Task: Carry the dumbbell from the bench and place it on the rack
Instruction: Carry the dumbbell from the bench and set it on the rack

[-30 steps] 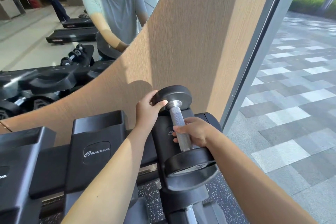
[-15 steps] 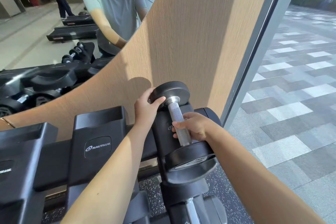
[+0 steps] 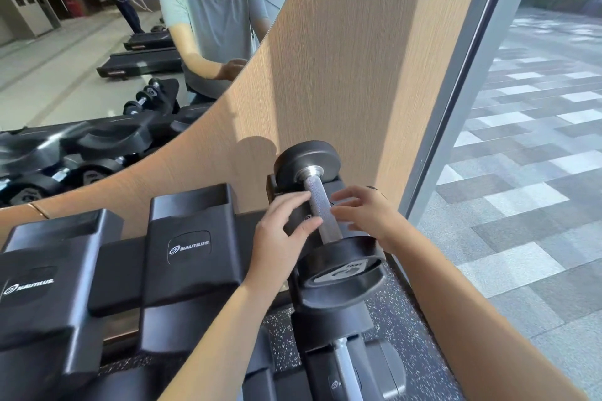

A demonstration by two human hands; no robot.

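Note:
A black dumbbell point(image 3: 321, 210) with a knurled metal handle lies in the rightmost cradle of the black rack point(image 3: 192, 238), one head near the wall and one toward me. My left hand point(image 3: 283, 238) hovers just left of the handle with fingers spread, holding nothing. My right hand point(image 3: 365, 215) is just right of the handle, fingers apart and off the bar. Both hands flank the handle closely.
Two empty Nautilus cradles point(image 3: 49, 273) stand to the left on the rack. A wood panel wall point(image 3: 358, 58) rises behind, with a mirror point(image 3: 97, 58) at upper left and a glass window point(image 3: 521, 172) to the right. Another dumbbell point(image 3: 345, 365) sits on the lower tier.
My right hand has let go of the handle and opened. My left hand has come off the far head and moved down beside the bar. The dumbbell now rests in the cradle.

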